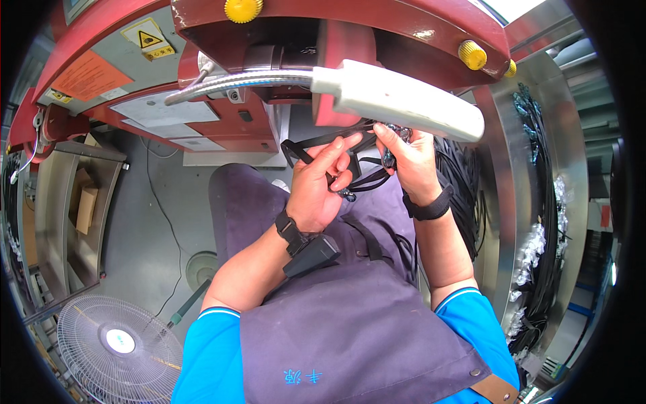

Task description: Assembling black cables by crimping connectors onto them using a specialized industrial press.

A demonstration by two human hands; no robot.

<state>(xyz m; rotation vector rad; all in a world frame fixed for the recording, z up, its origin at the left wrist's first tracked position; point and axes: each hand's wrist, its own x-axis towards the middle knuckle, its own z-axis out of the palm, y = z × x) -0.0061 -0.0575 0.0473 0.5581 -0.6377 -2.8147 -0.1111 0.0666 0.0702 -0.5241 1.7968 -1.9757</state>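
Thin black straps [372,180] with small dark shiny ends loop between my two hands, above my apron-covered lap. My left hand [313,194] is closed, its fingers curled around part of the straps, and a shiny end pokes out below them. My right hand [418,168] pinches the straps near a dark shiny piece [388,159]; exactly what the fingertips press on is partly hidden. Just above both hands hangs a reddish, blurred upright band [340,60] of the machine, close to the fingers. I cannot tell whether the straps touch it.
A white lamp [410,101] on a flexible metal arm [249,79] crosses right over my hands. The red machine [431,30] with yellow knobs spans the front. More black straps [461,182] hang at my right beside a metal trough [498,222]. A fan [121,341] stands lower left.
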